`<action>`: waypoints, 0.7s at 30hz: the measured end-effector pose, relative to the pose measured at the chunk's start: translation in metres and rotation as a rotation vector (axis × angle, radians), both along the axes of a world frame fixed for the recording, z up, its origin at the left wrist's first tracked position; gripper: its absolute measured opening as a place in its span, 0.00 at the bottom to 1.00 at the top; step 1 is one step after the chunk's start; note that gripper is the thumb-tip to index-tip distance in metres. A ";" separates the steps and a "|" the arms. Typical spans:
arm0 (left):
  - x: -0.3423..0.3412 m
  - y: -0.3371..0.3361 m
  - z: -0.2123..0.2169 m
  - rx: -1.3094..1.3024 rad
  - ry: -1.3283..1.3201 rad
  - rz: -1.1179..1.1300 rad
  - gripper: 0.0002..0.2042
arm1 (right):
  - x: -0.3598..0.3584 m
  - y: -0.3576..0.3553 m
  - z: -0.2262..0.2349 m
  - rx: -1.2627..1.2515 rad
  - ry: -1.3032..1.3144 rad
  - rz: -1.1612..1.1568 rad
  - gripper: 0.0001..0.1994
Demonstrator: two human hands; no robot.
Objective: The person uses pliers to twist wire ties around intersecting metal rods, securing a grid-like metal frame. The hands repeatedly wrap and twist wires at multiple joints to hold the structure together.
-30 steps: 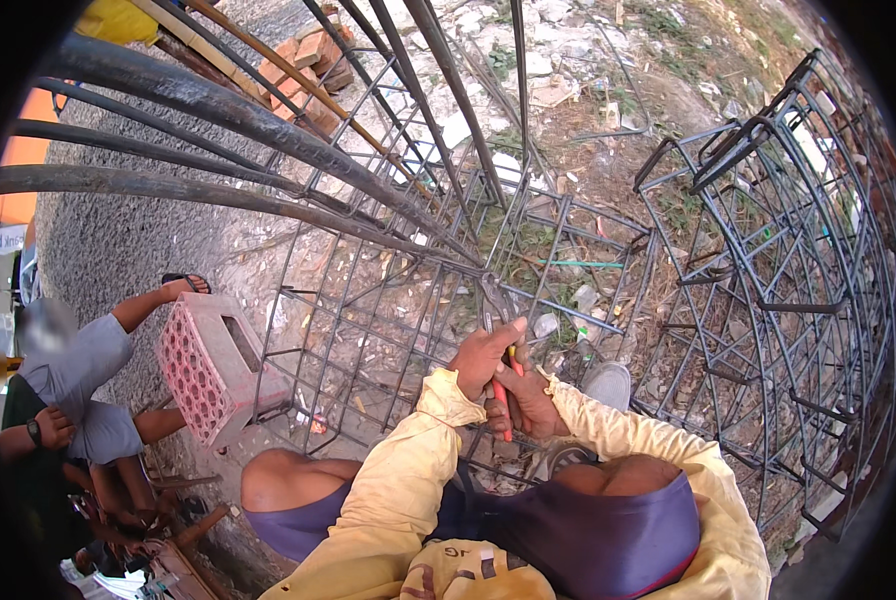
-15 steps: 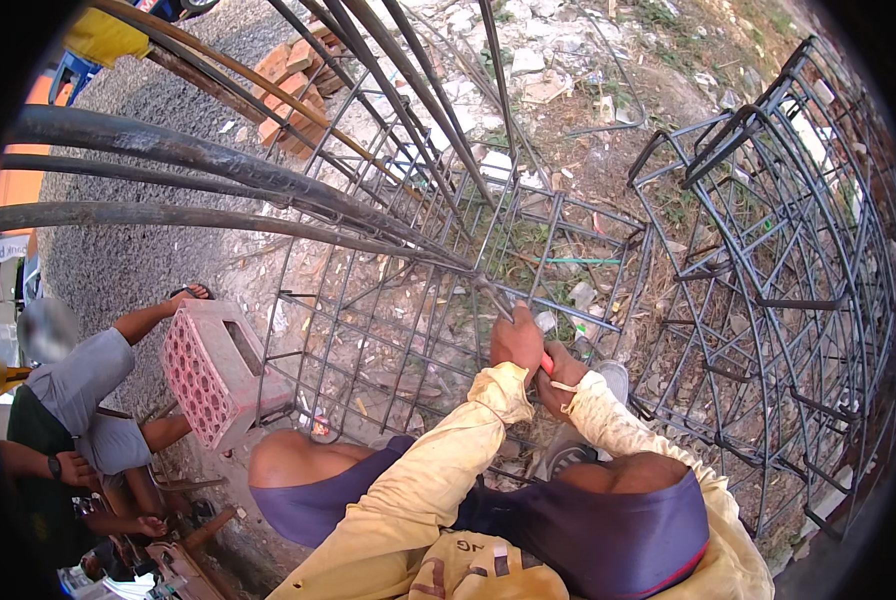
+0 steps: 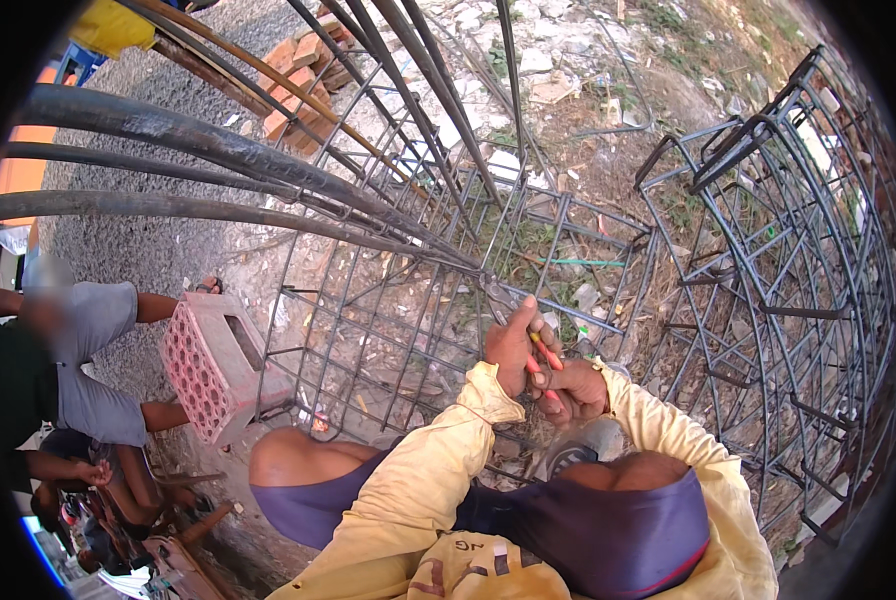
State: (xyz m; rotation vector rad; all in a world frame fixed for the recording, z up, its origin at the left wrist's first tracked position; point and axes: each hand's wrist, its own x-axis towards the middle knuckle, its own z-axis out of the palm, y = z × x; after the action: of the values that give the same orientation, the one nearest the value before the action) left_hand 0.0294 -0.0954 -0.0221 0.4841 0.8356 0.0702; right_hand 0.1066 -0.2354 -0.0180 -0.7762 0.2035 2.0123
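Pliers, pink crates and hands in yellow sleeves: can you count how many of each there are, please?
Pliers: 1 pair
Pink crate: 1
Left hand plus right hand: 2 hands
Total: 4

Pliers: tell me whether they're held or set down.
Held: the left hand and right hand grip the pliers, red on the handles showing between them.

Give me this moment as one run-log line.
Left hand: gripping red-and-yellow-handled metal pliers | Right hand: gripping same handles | Plier head: at dark steel bars | Left: pinkish honeycomb-sided crate
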 end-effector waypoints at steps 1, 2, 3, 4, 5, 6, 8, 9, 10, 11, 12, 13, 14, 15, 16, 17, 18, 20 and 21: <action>0.005 -0.005 -0.003 0.073 0.075 0.054 0.22 | 0.004 0.001 0.003 -0.037 -0.216 0.019 0.17; 0.009 -0.009 -0.006 0.145 0.150 0.108 0.23 | 0.014 0.003 0.006 0.003 -0.408 0.094 0.25; 0.018 -0.017 -0.008 0.195 0.190 0.105 0.23 | 0.013 -0.005 -0.003 0.105 -0.722 0.016 0.26; 0.022 -0.017 -0.009 0.257 0.242 0.113 0.24 | 0.005 -0.004 -0.015 0.226 -1.023 -0.057 0.26; 0.026 -0.018 -0.010 0.320 0.295 0.122 0.24 | 0.002 -0.009 -0.023 0.206 -1.359 0.024 0.26; 0.031 -0.019 -0.010 0.293 0.311 0.140 0.23 | -0.001 -0.010 -0.016 0.123 -1.634 0.140 0.27; 0.038 -0.019 -0.007 0.240 0.344 0.179 0.21 | -0.006 -0.007 -0.010 0.015 -1.850 0.218 0.28; 0.042 -0.021 -0.007 0.218 0.358 0.195 0.20 | -0.006 -0.005 -0.007 -0.007 -1.885 0.171 0.25; 0.044 -0.025 -0.007 0.169 0.347 0.206 0.22 | -0.005 -0.002 -0.002 -0.075 -1.823 0.219 0.23; 0.040 -0.023 -0.011 0.259 0.352 0.120 0.23 | -0.002 0.005 0.009 -0.130 -1.753 0.272 0.20; 0.035 -0.020 -0.014 0.350 0.357 0.034 0.24 | 0.001 0.011 0.019 -0.182 -1.683 0.324 0.19; 0.028 -0.018 -0.016 0.442 0.371 -0.062 0.25 | 0.003 0.014 0.021 -0.172 -1.658 0.370 0.18; 0.015 -0.016 -0.016 0.555 0.229 -0.107 0.29 | 0.006 0.017 0.022 -0.160 -1.633 0.415 0.18; 0.007 -0.021 -0.007 0.618 0.202 -0.151 0.30 | 0.009 0.014 0.026 -0.173 -1.616 0.459 0.18; -0.002 -0.027 0.004 0.688 0.173 -0.196 0.30 | 0.012 0.007 0.014 -0.106 -1.629 0.407 0.18; -0.011 -0.033 0.010 0.757 0.143 -0.240 0.31 | 0.019 0.001 0.003 0.006 -1.598 0.417 0.19; -0.032 -0.039 -0.001 0.699 0.050 -0.379 0.31 | 0.026 0.004 0.000 0.142 -1.563 0.430 0.19; -0.051 -0.036 0.001 0.710 0.014 -0.747 0.31 | 0.027 0.003 -0.016 0.259 -1.463 0.354 0.23; -0.052 -0.031 0.028 0.770 0.064 -0.990 0.29 | 0.029 0.005 -0.013 0.197 -1.318 0.422 0.23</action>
State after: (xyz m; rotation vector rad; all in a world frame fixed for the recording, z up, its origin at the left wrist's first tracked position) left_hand -0.0231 -0.1265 0.0056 1.5859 0.5290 -0.5595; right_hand 0.1352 -0.2303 -0.0312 -1.9157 -0.9569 1.4350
